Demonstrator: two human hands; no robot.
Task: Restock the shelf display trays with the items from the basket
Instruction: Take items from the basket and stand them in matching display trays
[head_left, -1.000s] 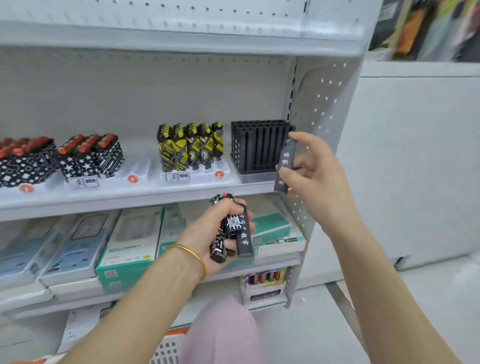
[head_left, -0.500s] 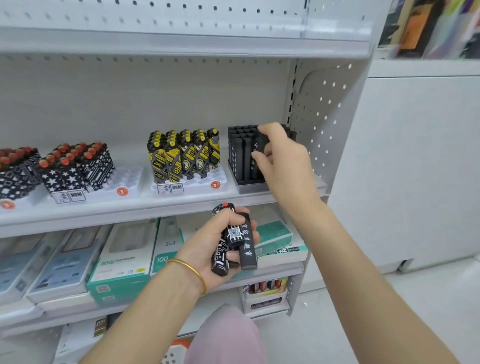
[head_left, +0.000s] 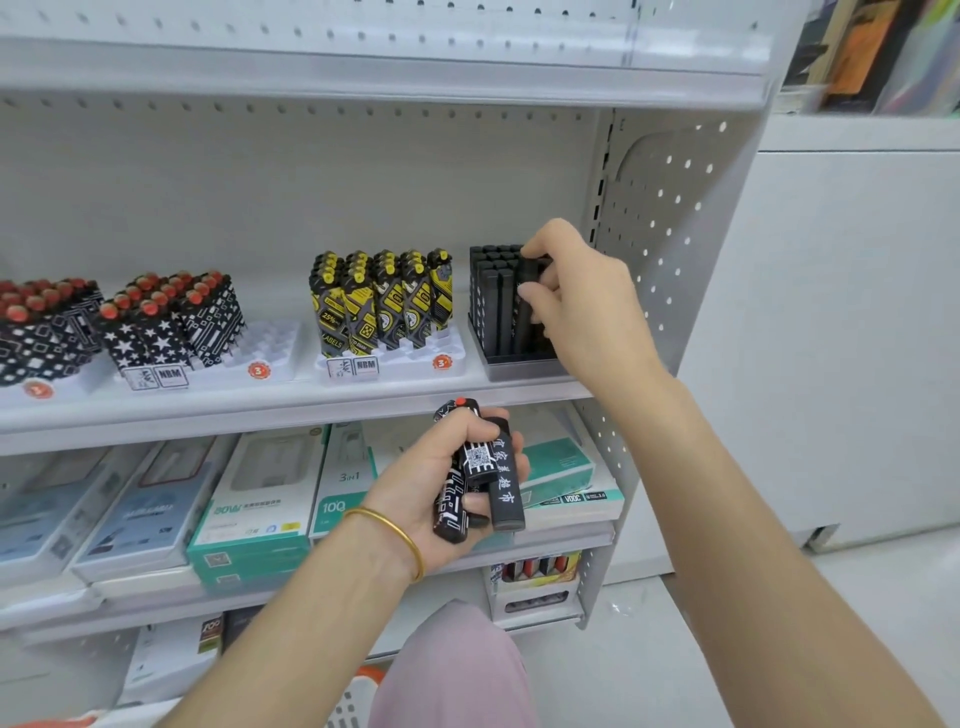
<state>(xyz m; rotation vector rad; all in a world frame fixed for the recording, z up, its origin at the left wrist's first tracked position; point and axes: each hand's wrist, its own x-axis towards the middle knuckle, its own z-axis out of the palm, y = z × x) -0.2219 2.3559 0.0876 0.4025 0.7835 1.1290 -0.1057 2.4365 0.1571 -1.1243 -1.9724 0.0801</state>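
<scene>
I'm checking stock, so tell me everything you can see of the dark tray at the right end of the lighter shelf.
The tray is a dark grey, plastic-looking base standing flat at the right end of the white shelf, by the perforated side panel. Plain black lighters stand upright in it in tight rows. The right hand hides its right part and pinches one lighter upright at the front row. A white tray stands just left of it.

1. Single head view: worn on the person's head, facing forward and tilted down onto a white perforated metal shelving unit (head_left: 311, 197).
2. Close range; the unit fills most of the frame, its right upright right of centre.
3. Wide lens bows shelf edges; pale glossy floor (head_left: 779, 649) lower right.
</scene>
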